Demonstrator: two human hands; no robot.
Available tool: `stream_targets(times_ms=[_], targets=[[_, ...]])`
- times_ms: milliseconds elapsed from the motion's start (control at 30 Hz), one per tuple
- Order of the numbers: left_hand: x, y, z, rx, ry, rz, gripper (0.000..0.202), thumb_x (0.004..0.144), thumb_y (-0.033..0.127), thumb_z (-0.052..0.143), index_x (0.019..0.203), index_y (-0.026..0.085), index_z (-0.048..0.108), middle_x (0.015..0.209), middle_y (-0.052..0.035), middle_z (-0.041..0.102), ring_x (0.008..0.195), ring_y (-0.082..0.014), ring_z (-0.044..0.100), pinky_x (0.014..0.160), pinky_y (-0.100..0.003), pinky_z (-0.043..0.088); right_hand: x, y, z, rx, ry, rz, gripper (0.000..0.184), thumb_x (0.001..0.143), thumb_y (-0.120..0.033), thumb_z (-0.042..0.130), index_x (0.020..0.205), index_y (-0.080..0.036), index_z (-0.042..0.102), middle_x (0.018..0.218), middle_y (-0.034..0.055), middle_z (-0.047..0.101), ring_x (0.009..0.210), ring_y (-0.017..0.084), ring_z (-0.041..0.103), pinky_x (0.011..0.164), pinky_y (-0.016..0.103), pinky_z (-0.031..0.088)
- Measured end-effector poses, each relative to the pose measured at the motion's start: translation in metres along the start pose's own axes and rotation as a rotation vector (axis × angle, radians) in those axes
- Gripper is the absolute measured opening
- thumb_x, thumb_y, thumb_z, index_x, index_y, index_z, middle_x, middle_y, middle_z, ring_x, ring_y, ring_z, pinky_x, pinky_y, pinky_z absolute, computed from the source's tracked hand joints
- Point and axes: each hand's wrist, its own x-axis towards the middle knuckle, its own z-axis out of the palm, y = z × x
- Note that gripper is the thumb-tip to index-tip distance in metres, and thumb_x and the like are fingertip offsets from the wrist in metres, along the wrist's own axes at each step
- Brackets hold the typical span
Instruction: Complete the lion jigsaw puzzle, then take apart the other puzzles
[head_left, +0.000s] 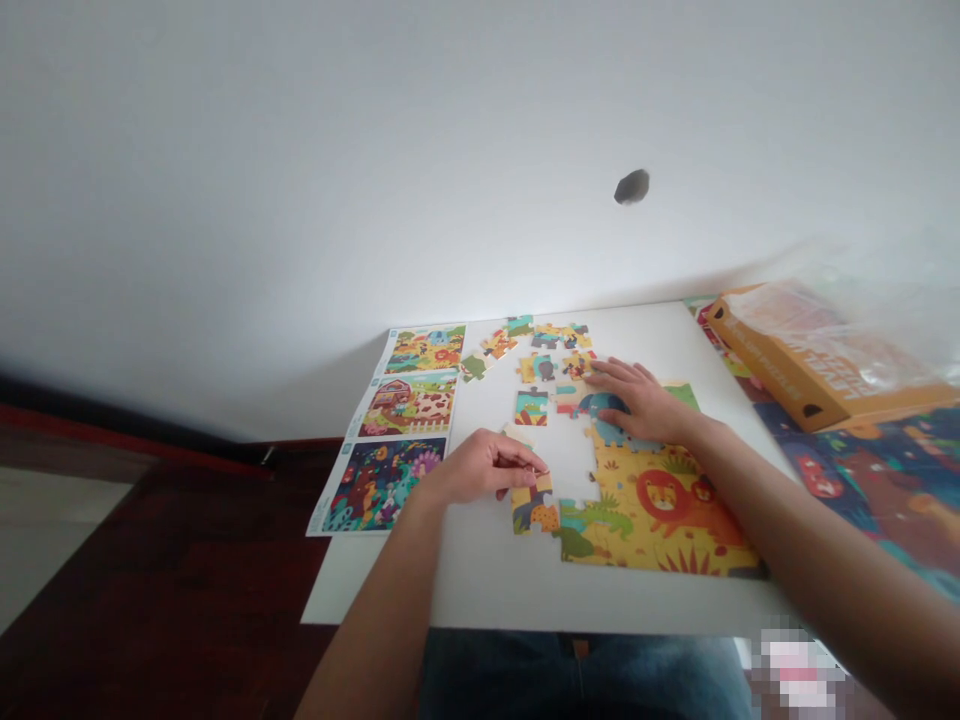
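A partly joined jigsaw puzzle [622, 470] lies on the white table, showing a lion, a crocodile and a blue elephant on yellow. My left hand [484, 468] is at its left, thumb and fingers pinched on the upper edge of a yellow puzzle piece [529, 510] with orange and grey shapes. That piece lies beside the puzzle's lower left corner. My right hand [641, 400] rests with fingers spread over the elephant at the puzzle's upper edge. Beyond the hands are several loose pieces, among them a teal one [532, 408] and a grey-and-yellow one [538, 368].
On the left, a picture sheet [352, 455] with three scenes overhangs the edge of the white table [465, 570]. An orange puzzle box [795, 370] with clear plastic wrap [847, 320] stands at right on another dark, colourful puzzle [870, 480]. A wall [450, 180] rises behind.
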Motion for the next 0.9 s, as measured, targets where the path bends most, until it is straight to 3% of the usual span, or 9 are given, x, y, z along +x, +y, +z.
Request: stream_targets(times_ms=[300,533,633,733,900], targets=[[-0.003,0.009,0.003,0.032,-0.155,-0.113,0.042,0.076,0.047,0.072,0.106,0.017,0.075,0.088,-0.0073,0.074,0.059,-0.0123,0.063,0.044,-0.017,0.046,0.000,-0.004,-0.003,0.006,-0.002,0.013,0.052,0.090,-0.042,0.053,0.140,-0.030,0.047,0.157,0.0047,0.033,0.145,0.035,0.027,0.114,0.063,0.023],[-0.001,0.003,0.003,0.046,-0.139,-0.111,0.044,0.077,0.043,0.071,0.113,0.017,0.072,0.093,-0.0084,0.074,0.064,-0.0136,0.065,0.044,-0.016,0.046,0.000,-0.002,-0.001,0.006,-0.005,0.016,0.052,0.090,-0.042,0.054,0.140,-0.032,0.047,0.158,0.0035,0.032,0.145,0.035,0.026,0.114,0.063,0.023],[0.000,0.000,0.001,0.105,-0.013,-0.077,0.045,0.081,0.042,0.067,0.117,0.016,0.069,0.095,-0.0088,0.074,0.067,-0.0147,0.065,0.044,-0.017,0.046,0.000,-0.002,-0.001,0.005,-0.004,0.015,0.052,0.090,-0.043,0.053,0.141,-0.031,0.047,0.158,0.0041,0.032,0.145,0.035,0.027,0.114,0.064,0.023],[0.002,-0.001,-0.002,0.234,0.190,-0.037,0.039,0.084,0.041,0.061,0.113,0.017,0.071,0.092,-0.0077,0.074,0.067,-0.0150,0.066,0.045,-0.019,0.046,0.001,-0.002,-0.001,0.010,-0.003,0.014,0.053,0.090,-0.042,0.053,0.141,-0.031,0.047,0.157,0.0048,0.033,0.145,0.036,0.027,0.113,0.064,0.023],[0.009,-0.011,-0.010,0.502,0.523,0.091,0.029,0.090,0.034,0.051,0.100,0.019,0.074,0.096,-0.0053,0.075,0.079,-0.0173,0.069,0.073,-0.027,0.053,0.000,-0.003,-0.001,0.005,-0.002,0.008,0.052,0.090,-0.042,0.053,0.141,-0.031,0.047,0.157,0.0052,0.033,0.145,0.035,0.027,0.113,0.064,0.023]])
